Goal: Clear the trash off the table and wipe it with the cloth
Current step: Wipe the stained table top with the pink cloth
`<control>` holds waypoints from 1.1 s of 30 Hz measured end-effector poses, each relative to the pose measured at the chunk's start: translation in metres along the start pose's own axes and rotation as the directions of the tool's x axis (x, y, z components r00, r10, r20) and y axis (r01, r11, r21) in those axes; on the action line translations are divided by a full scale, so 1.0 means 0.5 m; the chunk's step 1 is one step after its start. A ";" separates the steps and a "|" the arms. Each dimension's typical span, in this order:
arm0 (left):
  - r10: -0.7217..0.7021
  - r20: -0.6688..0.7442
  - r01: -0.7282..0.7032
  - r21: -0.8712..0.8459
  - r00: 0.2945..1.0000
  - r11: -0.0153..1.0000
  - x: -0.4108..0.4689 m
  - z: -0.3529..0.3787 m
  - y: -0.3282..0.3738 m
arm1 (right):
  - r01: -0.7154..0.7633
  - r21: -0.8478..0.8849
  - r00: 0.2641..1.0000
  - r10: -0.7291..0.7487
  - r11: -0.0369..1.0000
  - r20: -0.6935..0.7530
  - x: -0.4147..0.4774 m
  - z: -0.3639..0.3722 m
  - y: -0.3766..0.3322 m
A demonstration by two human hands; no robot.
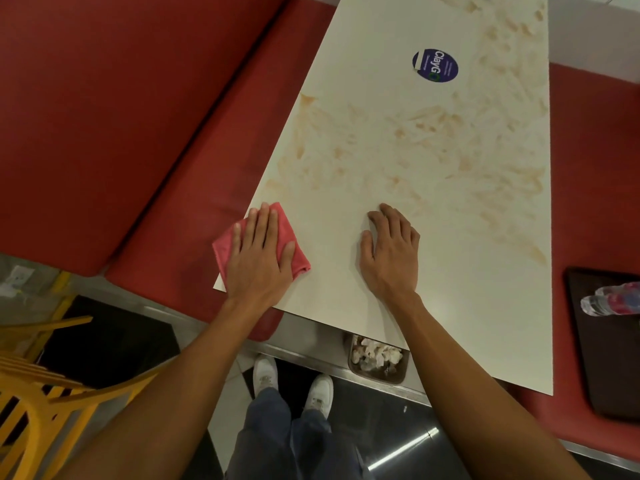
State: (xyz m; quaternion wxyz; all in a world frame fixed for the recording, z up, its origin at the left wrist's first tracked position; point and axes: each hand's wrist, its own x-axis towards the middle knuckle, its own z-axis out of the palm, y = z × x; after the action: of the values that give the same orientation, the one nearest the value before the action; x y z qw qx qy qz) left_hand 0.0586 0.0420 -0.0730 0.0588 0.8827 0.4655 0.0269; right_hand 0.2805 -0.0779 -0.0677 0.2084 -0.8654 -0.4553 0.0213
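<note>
2 hands (258,252) (389,252), 1 cloth (300,260), 1 table (363,98), 1 sticker (435,65), 1 bottle (609,301), 1 tray (602,362), 1 bin (381,379)

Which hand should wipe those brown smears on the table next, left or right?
Left. The left hand already lies flat on the pink cloth at the near corner of the table; the right hand rests bare on the tabletop. The smears lie just ahead.

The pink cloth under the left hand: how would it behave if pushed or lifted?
Probably floppy: the cloth lies folded, with a bunched corner. Likely light, as thin fabric. Pressed flat by the left hand, it should slide along the smooth table rather than roll.
</note>
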 end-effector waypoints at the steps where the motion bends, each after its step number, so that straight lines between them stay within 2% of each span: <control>1: -0.008 0.001 0.008 -0.004 1.000 1.000 0.003 -0.001 -0.004 | 0.000 -0.002 1.000 0.000 1.000 0.000 -0.001 0.000 0.001; 6: -0.170 -0.013 0.169 -0.063 0.985 0.984 0.102 -0.010 0.019 | -0.006 -0.011 1.000 0.006 1.000 0.001 0.003 0.003 0.001; 8: -0.180 -0.027 0.179 -0.045 0.983 0.983 0.121 -0.008 0.031 | -0.005 -0.017 1.000 0.005 1.000 -0.002 0.003 0.002 0.000; 12: 0.031 -0.016 -0.030 0.009 0.999 1.000 0.052 -0.004 0.007 | -0.005 -0.043 1.000 0.005 0.999 0.021 0.001 0.000 -0.002; 14: 0.089 0.005 -0.089 -0.002 0.996 0.996 0.032 -0.005 -0.017 | -0.018 -0.068 0.999 0.022 0.997 0.046 0.005 0.001 -0.002; 21: -0.034 0.007 0.034 -0.002 0.999 0.999 0.141 -0.018 0.027 | -0.033 -0.101 0.998 0.039 0.994 0.057 0.002 0.005 -0.003; 27: 0.170 0.019 -0.170 -0.018 0.985 0.985 0.029 -0.013 -0.006 | -0.028 -0.104 0.999 0.032 0.994 0.041 0.003 0.004 -0.004; 29: 0.145 0.008 -0.145 -0.020 0.989 0.989 0.051 -0.016 -0.022 | -0.030 -0.102 0.999 0.034 0.994 0.036 0.003 0.004 -0.006; 33: -0.024 0.009 0.025 -0.039 1.000 0.999 0.158 -0.024 0.011 | -0.036 -0.106 0.999 0.039 0.994 0.028 0.005 0.005 -0.005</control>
State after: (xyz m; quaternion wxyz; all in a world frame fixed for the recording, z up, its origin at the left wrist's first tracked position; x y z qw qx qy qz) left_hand 0.1066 0.1050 -0.0609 0.0781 0.8757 0.4754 0.0315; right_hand 0.2792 -0.0737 -0.0687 0.1552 -0.8832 -0.4424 0.0141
